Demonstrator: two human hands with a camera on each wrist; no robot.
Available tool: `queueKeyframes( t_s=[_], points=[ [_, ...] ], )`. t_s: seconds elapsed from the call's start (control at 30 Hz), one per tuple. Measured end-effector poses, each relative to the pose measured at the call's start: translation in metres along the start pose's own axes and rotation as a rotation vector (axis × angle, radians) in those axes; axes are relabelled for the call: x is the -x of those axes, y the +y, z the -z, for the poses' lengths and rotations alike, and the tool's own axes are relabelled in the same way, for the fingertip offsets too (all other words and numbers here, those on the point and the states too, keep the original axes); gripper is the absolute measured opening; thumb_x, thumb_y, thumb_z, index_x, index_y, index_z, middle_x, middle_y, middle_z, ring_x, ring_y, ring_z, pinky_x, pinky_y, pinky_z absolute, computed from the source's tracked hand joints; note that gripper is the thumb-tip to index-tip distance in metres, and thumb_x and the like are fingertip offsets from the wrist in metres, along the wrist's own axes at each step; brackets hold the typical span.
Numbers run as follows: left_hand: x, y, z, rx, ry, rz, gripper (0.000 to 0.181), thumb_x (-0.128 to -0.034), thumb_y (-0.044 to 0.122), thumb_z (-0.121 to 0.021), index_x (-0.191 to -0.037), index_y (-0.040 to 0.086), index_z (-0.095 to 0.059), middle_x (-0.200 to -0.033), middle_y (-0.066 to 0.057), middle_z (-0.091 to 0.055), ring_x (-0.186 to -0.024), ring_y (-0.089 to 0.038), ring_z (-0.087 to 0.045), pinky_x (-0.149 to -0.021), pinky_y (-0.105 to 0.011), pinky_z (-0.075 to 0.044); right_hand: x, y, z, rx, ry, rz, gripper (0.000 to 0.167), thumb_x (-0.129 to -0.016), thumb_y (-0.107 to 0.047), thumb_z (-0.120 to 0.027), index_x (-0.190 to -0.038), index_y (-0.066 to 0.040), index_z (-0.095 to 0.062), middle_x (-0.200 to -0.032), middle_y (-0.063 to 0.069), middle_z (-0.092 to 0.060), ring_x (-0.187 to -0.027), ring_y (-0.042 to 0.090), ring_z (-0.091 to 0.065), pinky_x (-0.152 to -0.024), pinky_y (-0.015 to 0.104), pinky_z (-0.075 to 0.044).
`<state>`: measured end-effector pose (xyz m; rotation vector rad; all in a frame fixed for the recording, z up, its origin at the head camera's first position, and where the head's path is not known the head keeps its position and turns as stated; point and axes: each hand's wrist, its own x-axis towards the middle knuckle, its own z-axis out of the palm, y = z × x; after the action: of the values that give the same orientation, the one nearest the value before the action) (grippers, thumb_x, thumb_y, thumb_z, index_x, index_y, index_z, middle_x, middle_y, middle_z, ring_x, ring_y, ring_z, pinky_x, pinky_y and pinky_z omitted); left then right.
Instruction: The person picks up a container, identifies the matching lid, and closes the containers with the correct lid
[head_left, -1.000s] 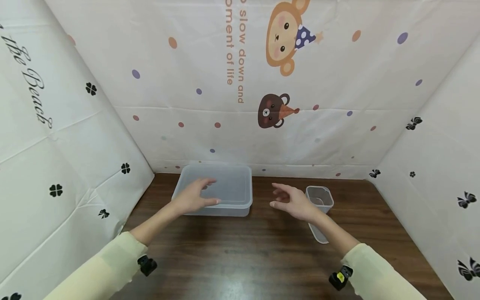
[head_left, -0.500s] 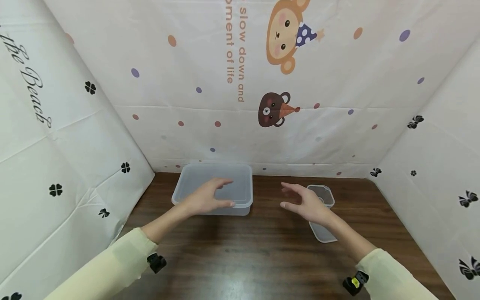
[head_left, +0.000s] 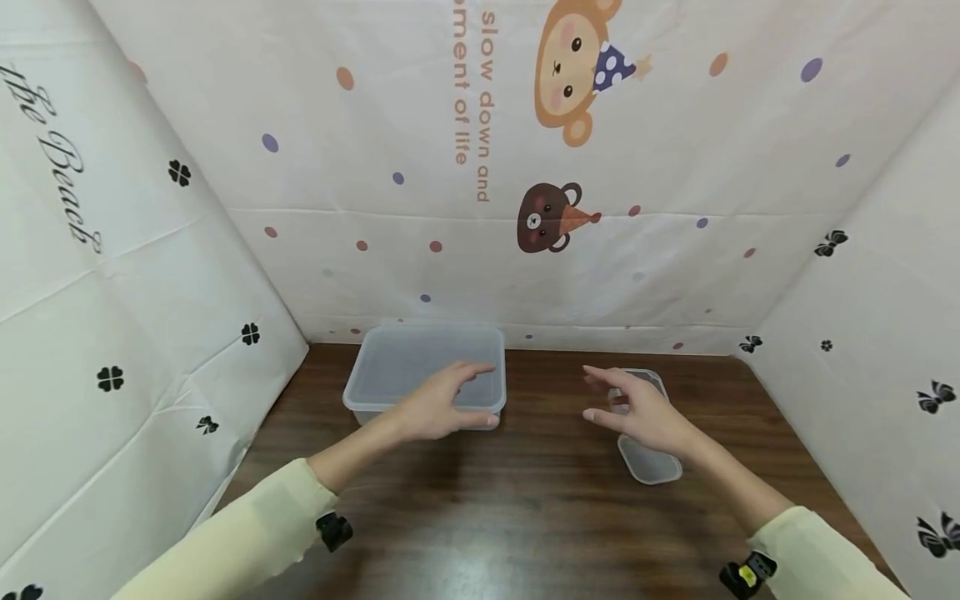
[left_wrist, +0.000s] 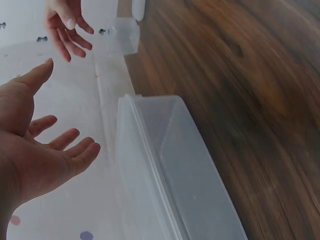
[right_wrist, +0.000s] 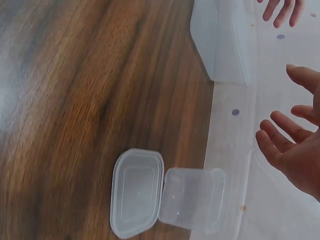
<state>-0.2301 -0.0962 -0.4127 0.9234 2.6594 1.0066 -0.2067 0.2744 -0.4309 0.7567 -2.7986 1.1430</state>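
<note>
Both empty hands slide toward 3 o'clock while the containers stay put

The large clear box (head_left: 405, 367) stands at 11 o'clock on the table in the head view, its lid on and facing up. Its long axis runs from 9 to 3 o'clock. At 1 o'clock the small clear container (right_wrist: 192, 197) stands upright, its uncovered mouth pointing up; its longer side is hard to tell behind the hand. The small lid (head_left: 651, 463) lies flat at the container's 6 o'clock side, close against it; whether the 2 touch, I cannot tell.

Over the last 1 s, both hands have shifted toward 3 o'clock. The left hand (head_left: 442, 404) has gone from the middle of the box to its 4 o'clock corner, and the right hand (head_left: 645, 412) now blocks part of the small container. None of the 3 pieces has moved, so I judge that only the hands' placing has changed.

Both hands are free, thumbs apart from fingers, grasping nothing; the wrist views show them raised clear of the containers.

Beyond, the brown wooden table (head_left: 480, 517) meets a printed white cloth (head_left: 337, 167) at 12 o'clock.
</note>
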Motion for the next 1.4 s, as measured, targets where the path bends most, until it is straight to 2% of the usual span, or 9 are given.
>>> queueKeyframes(
  t_s=[0.17, 0.3, 0.47, 0.67, 0.87, 1.07, 1.23, 1.4],
  points=[
    [-0.008, 0.005, -0.008, -0.002, -0.030, 0.015, 0.084, -0.0928, 0.056, -0.078, -0.163, 0.026, -0.043, -0.164, -0.005, -0.043, -0.148, -0.026, -0.044, -0.117, -0.052, -0.041, 0.001, 0.000, 0.002, -0.001, -0.005, 0.006, 0.069, -0.099, -0.027, -0.079, -0.158, -0.006, -0.049, -0.143, 0.010, -0.063, -0.131, 0.035, -0.060, -0.101, 0.058, -0.052],
    [-0.015, 0.013, -0.014, -0.020, -0.042, 0.004, 0.086, -0.0933, 0.057, -0.077, -0.164, 0.025, -0.041, -0.166, -0.006, -0.039, -0.151, -0.029, -0.040, -0.118, -0.055, -0.039, 0.004, 0.000, 0.007, 0.019, -0.001, 0.015, 0.069, -0.098, -0.025, -0.080, -0.157, -0.007, -0.050, -0.143, 0.010, -0.064, -0.128, 0.034, -0.062, -0.100, 0.056, -0.054],
    [-0.025, 0.021, -0.018, -0.024, -0.029, -0.022, 0.089, -0.0930, 0.059, -0.077, -0.165, 0.023, -0.039, -0.166, -0.008, -0.039, -0.152, -0.031, -0.039, -0.118, -0.056, -0.040, 0.013, 0.000, 0.014, 0.040, 0.012, 0.010, 0.068, -0.097, -0.024, -0.081, -0.156, -0.007, -0.052, -0.143, 0.009, -0.064, -0.121, 0.032, -0.064, -0.097, 0.050, -0.056],
    [-0.037, 0.023, -0.027, -0.023, -0.013, -0.040, 0.088, -0.0939, 0.057, -0.077, -0.166, 0.024, -0.037, -0.167, -0.003, -0.038, -0.152, -0.026, -0.040, -0.118, -0.052, -0.040, 0.022, 0.000, 0.018, 0.103, 0.021, 0.023, 0.067, -0.096, -0.025, -0.083, -0.153, -0.004, -0.054, -0.140, 0.012, -0.066, -0.117, 0.034, -0.067, -0.094, 0.047, -0.057],
    [-0.045, 0.025, -0.043, -0.033, -0.018, -0.051, 0.088, -0.0946, 0.054, -0.077, -0.165, 0.021, -0.038, -0.166, -0.003, -0.039, -0.151, -0.027, -0.041, -0.119, -0.050, -0.040, 0.034, 0.003, 0.023, 0.080, 0.013, -0.019, 0.069, -0.094, -0.025, -0.085, -0.151, -0.002, -0.055, -0.142, 0.018, -0.064, -0.115, 0.039, -0.066, -0.085, 0.037, -0.060],
    [-0.054, 0.031, -0.067, -0.052, -0.023, -0.091, 0.088, -0.0944, 0.060, -0.075, -0.165, 0.023, -0.038, -0.166, -0.002, -0.038, -0.147, -0.024, -0.046, -0.115, -0.045, -0.045, 0.039, 0.010, 0.025, 0.126, 0.020, -0.002, 0.072, -0.092, -0.027, -0.086, -0.152, -0.003, -0.055, -0.146, 0.012, -0.063, -0.122, 0.032, -0.064, -0.098, 0.038, -0.057],
    [-0.056, 0.036, -0.081, -0.043, -0.035, -0.116, 0.090, -0.0939, 0.058, -0.076, -0.166, 0.021, -0.037, -0.166, -0.002, -0.038, -0.148, -0.021, -0.045, -0.115, -0.042, -0.045, 0.042, 0.013, 0.027, 0.150, 0.029, 0.029, 0.071, -0.092, -0.028, -0.086, -0.153, -0.010, -0.055, -0.146, 0.009, -0.063, -0.124, 0.028, -0.064, -0.100, 0.026, -0.052],
    [-0.057, 0.041, -0.087, -0.042, -0.035, -0.123, 0.089, -0.0940, 0.052, -0.079, -0.165, 0.020, -0.038, -0.165, -0.002, -0.039, -0.148, -0.021, -0.045, -0.116, -0.040, -0.044, 0.050, 0.017, 0.030, 0.175, 0.064, 0.047, 0.068, -0.090, -0.024, -0.088, -0.149, -0.009, -0.059, -0.143, 0.011, -0.065, -0.120, 0.023, -0.065, -0.097, 0.012, -0.045]
  ],
)
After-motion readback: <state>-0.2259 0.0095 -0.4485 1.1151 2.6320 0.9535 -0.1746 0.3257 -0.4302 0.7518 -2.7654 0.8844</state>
